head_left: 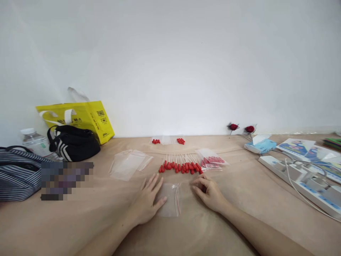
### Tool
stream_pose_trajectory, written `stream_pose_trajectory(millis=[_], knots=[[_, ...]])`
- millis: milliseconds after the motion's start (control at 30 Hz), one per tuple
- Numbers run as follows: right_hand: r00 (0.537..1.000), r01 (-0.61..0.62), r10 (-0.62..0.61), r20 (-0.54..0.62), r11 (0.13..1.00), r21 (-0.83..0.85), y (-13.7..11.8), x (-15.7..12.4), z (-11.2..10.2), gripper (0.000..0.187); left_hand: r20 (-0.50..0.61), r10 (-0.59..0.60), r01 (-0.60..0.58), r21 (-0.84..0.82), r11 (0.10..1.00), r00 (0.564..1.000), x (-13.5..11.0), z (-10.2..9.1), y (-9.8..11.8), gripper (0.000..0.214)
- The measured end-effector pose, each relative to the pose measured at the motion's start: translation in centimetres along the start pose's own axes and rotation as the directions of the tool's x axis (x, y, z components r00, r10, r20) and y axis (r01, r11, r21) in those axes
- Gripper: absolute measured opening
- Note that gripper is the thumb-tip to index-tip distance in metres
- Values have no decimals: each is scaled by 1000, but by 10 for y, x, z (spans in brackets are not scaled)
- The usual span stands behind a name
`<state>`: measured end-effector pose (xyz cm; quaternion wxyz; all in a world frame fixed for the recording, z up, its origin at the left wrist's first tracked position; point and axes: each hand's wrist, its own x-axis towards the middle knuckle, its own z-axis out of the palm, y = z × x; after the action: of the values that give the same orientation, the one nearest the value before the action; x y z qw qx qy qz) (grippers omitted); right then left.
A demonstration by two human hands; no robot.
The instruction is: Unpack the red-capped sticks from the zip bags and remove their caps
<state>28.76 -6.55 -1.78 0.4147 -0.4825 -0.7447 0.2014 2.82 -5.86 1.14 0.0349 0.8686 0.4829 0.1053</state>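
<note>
My left hand point(148, 199) lies flat with fingers spread, resting on the left side of a small clear zip bag point(170, 199) on the tan table point(93, 220). My right hand point(209, 193) rests just right of that bag with its fingers curled in; whether anything is between them is hidden. Just beyond both hands lies a row of clear droppers with red bulbs point(181, 165). To the right of the row sit filled bags of red-bulbed droppers point(213, 161). Left of the row lies a pile of empty clear bags point(129, 163).
More red pieces point(168, 141) lie by the wall. A yellow bag point(80, 117), black bag point(74, 142), striped bag point(18, 172) and water bottle point(33, 140) stand at the left. At the right are two red roses point(241, 128), a tissue pack point(261, 144), booklets point(306, 149) and a power strip point(303, 181).
</note>
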Motion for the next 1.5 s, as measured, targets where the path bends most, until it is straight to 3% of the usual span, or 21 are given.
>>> stream_pose_trajectory(millis=[67,167,333,400,500,567,600,700,767,833,900,1000,1067,1133,1200,1300,1400,1500], knots=[[999,13,-14,-39,1000,-16,1,0,-3,16,33,-3,4,-19,1000,999,-2,5,-3,56],[989,35,-43,-142,998,-55,7,5,-12,18,9,-25,25,-58,998,1000,-4,13,-4,41],[912,-58,2,-410,990,-125,36,23,-47,20,-211,-54,32,-105,994,976,-2,9,-18,35],[885,-119,17,-465,974,-191,51,28,-63,21,-360,-77,53,-76,996,930,1,-5,-36,34],[929,-145,6,-370,926,-349,70,33,-78,29,-604,-157,191,-7,982,782,11,-33,-80,35],[945,-178,43,-323,898,-402,79,34,-82,35,-676,-190,288,34,957,712,21,-45,-114,36],[948,-193,63,-313,895,-403,82,35,-82,37,-662,-210,323,51,945,719,25,-46,-129,36],[957,-177,84,-277,927,-331,90,38,-78,33,-489,-294,386,96,917,821,32,-33,-160,36],[961,-155,88,-261,956,-249,94,40,-74,29,-444,-314,400,112,910,839,31,-18,-166,41],[950,-155,101,-296,974,-165,96,41,-70,27,-497,-259,368,134,920,828,26,-8,-162,44],[909,-181,144,-391,982,-60,95,43,-68,27,-585,-182,321,142,936,790,22,-6,-153,43],[751,-188,247,-613,969,160,88,48,-69,31,-659,-127,267,116,957,742,18,-12,-139,37],[634,-113,276,-723,957,266,78,50,-71,33,-665,-106,229,100,968,739,17,-15,-129,35],[583,-27,239,-776,961,276,62,48,-70,31,-660,-76,184,95,978,748,15,-16,-119,33],[612,35,151,-776,975,218,41,43,-62,26,-651,-39,135,99,986,758,12,-16,-109,31],[747,190,-64,-662,974,120,4,29,-36,18,-631,13,74,111,991,776,5,-15,-94,30],[862,376,-313,-397,922,88,-27,16,-1,20,-608,33,35,99,994,793,-5,-15,-83,31],[885,457,-429,-181,877,152,-44,10,28,28,-606,22,28,74,997,795,-15,-16,-76,31]])
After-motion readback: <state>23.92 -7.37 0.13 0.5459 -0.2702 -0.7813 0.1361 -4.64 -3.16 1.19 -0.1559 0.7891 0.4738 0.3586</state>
